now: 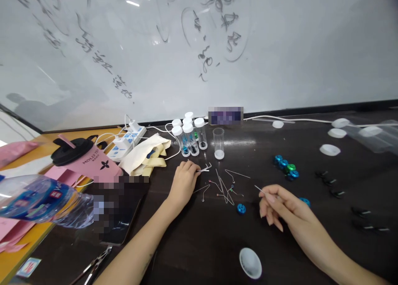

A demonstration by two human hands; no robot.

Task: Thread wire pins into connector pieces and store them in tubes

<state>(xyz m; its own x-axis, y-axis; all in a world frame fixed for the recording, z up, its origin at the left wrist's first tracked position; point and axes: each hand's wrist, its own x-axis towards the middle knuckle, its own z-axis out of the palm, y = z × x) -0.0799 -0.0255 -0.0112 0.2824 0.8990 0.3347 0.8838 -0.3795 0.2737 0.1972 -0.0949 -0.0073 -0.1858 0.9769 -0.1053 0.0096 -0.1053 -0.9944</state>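
Note:
My left hand (184,180) is closed, palm down on the dark table. A small silvery forked piece (205,168) sticks out from its fingertips. To the right, my right hand (278,206) pinches a thin metal rod (260,189) between thumb and index finger, its tip pointing left. Between the hands lies a loose spread of bent metal wires (222,189), some with small coloured ends. Near them sits a blue slotted disc (241,208). Behind stands an uncapped clear tube (219,143), upright. Another blue disc (304,201) is partly hidden behind my right hand.
Several capped tubes (188,138) stand at the back. Blue and green discs (287,167), black clips (337,192) and white caps (330,150) lie right. A white cup (250,263) is in front. Left are pliers (98,258), a bottle (46,202), a pink tumbler (93,158) and a power strip (127,144).

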